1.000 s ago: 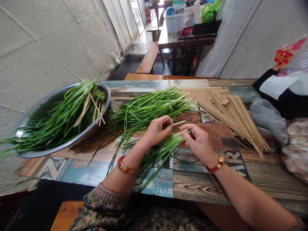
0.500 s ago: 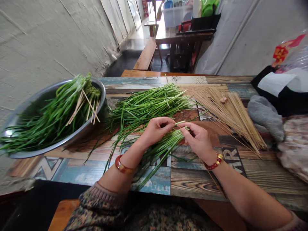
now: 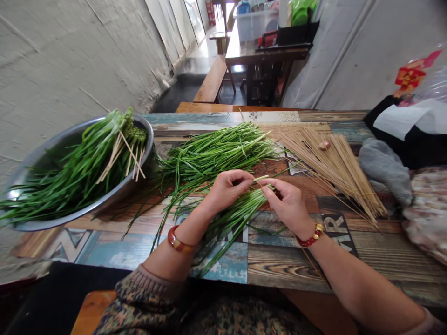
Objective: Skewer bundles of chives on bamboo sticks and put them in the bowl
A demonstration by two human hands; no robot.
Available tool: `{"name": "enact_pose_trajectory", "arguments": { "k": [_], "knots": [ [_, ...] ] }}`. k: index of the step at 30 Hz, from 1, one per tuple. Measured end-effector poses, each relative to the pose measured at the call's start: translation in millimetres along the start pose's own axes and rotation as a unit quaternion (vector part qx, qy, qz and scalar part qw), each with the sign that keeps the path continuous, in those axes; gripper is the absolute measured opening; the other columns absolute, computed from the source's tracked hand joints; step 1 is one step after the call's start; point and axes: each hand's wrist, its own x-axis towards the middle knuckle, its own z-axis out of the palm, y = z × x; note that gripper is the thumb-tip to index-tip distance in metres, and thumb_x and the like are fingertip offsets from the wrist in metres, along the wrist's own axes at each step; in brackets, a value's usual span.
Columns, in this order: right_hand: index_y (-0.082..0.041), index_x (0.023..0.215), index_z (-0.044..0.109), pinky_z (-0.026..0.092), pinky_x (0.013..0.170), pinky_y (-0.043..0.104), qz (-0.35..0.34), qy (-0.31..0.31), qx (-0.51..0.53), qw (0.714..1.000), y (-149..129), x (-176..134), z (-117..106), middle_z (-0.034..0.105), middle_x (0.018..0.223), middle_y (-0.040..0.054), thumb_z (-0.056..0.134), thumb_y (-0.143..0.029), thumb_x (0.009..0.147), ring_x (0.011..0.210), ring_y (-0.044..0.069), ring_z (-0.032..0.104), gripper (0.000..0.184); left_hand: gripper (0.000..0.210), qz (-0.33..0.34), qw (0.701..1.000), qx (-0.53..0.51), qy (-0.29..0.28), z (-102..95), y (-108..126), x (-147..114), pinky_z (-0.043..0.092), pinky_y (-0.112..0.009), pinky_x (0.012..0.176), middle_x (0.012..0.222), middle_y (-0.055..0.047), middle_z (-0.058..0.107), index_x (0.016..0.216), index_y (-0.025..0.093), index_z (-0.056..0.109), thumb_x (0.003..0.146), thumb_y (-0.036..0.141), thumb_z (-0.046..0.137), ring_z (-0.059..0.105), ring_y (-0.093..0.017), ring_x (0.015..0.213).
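Over the middle of the table, my left hand [image 3: 226,188] pinches the pale end of a garlic chive [image 3: 260,178] between thumb and fingers. Close beside it, my right hand [image 3: 290,202] is closed on a thin bamboo skewer [image 3: 312,261], whose long end runs out below the wrist. White ends of a small bunch of chives [image 3: 240,215] gather at the right fingertips, their green leaves trailing toward the near edge. I cannot tell exactly where the skewer tip meets the stalk. Behind my hands lies a larger pile of loose chives [image 3: 220,151].
On the left a metal basin [image 3: 151,139] holds skewered chive bundles [image 3: 101,149]. Many loose bamboo skewers [image 3: 349,172] fan out at right, a small pinkish piece [image 3: 324,145] on them. Further right are a grey cloth-like item [image 3: 384,167] and a plastic bag [image 3: 429,209]. A bench [image 3: 213,81] stands beyond.
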Motion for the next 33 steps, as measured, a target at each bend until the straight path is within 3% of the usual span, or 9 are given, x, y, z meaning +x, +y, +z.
{"name": "enact_pose_trajectory", "arguments": {
  "k": [9,19,26,28,33],
  "knots": [
    [-0.018,0.098,0.072,0.041,0.046,0.023,-0.01,0.003,-0.017,1.0,2.4,0.3,0.2,0.071,0.081,0.0049,0.054,-0.027,0.086,0.057,0.013,0.06,0.024,0.014,0.067,0.995,0.071,0.013,0.3,1.0,-0.1,0.047,-0.022,0.068,0.079,-0.005,0.072,0.08,0.014,0.073,0.083,0.019,0.06,0.063,-0.012,0.071],
    [-0.018,0.094,0.072,0.045,0.052,0.024,-0.034,0.03,-0.038,0.998,1.8,0.5,1.3,0.072,0.087,0.0056,0.053,-0.026,0.086,0.062,0.014,0.062,0.022,0.014,0.088,0.991,0.094,0.022,2.3,3.7,-1.3,0.047,-0.022,0.067,0.077,-0.004,0.071,0.08,0.014,0.073,0.083,0.017,0.06,0.063,-0.012,0.069],
    [-0.017,0.093,0.068,0.04,0.047,0.022,-0.003,0.026,-0.015,1.0,4.6,0.2,3.5,0.065,0.07,0.0016,0.055,-0.028,0.085,0.054,0.012,0.055,0.019,0.014,0.09,0.991,0.1,0.016,2.6,5.3,-1.4,0.046,-0.021,0.065,0.074,-0.003,0.07,0.077,0.014,0.072,0.083,0.018,0.06,0.061,-0.011,0.066],
    [-0.017,0.098,0.063,0.04,0.047,0.022,0.006,0.035,0.015,0.999,6.1,0.5,4.7,0.06,0.065,-0.0012,0.056,-0.029,0.084,0.051,0.011,0.052,0.02,0.015,0.087,0.991,0.105,0.015,3.1,5.8,-1.6,0.045,-0.021,0.065,0.073,-0.003,0.07,0.076,0.014,0.072,0.083,0.018,0.06,0.06,-0.01,0.065],
    [-0.019,0.128,0.048,0.04,0.048,0.022,0.011,0.036,0.036,0.999,7.9,0.7,5.2,0.054,0.064,-0.0053,0.057,-0.029,0.085,0.05,0.01,0.048,0.046,0.015,0.079,0.991,0.106,-0.004,3.4,6.1,-1.8,0.045,-0.021,0.065,0.073,-0.002,0.069,0.075,0.014,0.071,0.082,0.017,0.059,0.06,-0.011,0.065]
  ]
}}
